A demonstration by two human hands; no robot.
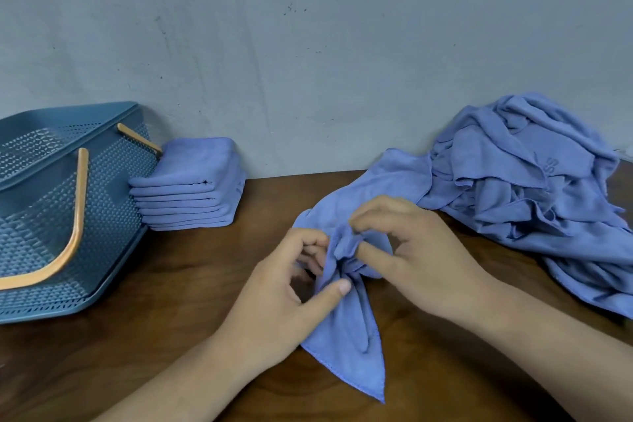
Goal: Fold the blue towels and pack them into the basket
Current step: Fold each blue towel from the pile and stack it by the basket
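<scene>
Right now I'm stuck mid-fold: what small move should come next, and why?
Probably draw the left hand and right hand apart to spread the bunched blue cloth towel flat on the brown wooden table: both pinch it crumpled at its middle.

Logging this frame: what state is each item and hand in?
Blue perforated plastic basket with orange handles: upright, handles down.
Stack of folded blue towels: beside the basket, not packed.
Heap of loose blue towels: unfolded, crumpled.
Bunched blue towel: unfolded, gripped by both hands.
Left hand: pinches the bunched towel.
Right hand: pinches it too.
</scene>
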